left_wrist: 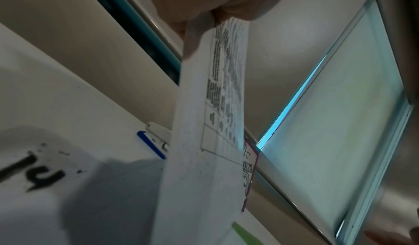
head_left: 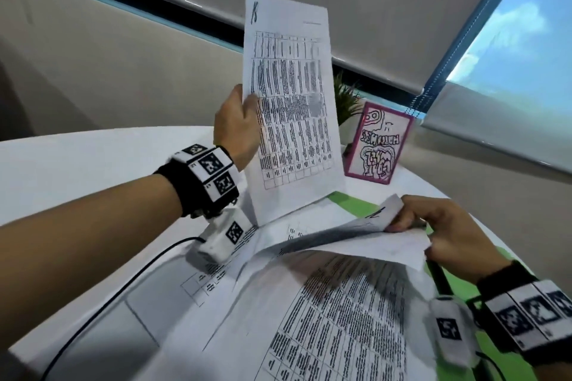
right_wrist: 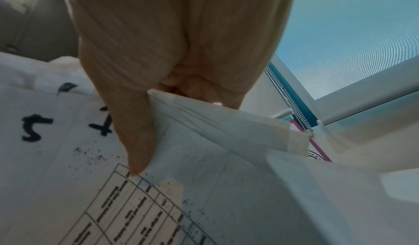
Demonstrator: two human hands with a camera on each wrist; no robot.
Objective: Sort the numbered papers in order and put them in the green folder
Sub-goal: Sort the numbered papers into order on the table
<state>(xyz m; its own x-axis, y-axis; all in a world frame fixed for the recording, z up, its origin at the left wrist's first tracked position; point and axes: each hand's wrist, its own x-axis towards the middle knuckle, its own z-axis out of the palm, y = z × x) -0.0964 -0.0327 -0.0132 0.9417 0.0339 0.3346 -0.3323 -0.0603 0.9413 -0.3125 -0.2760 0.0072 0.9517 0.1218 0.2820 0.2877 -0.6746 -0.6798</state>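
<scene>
Now: left hand pinches sheet "18"; right hand grips papers

Bright daylight from window, wide-angle bending at edges, wrist views blurred, dim

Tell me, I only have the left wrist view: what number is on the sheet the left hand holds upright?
Observer: The head view shows 18 handwritten at the top corner of that upright sheet, pinched at its edge by the left hand.
Operator: What is the right hand doing?
Observer: The right hand pinches the lifted corners of several papers off the pile.
Operator: Is the green folder visible?
Observer: Yes, the green folder lies on the table under the papers, only partly showing.
</scene>
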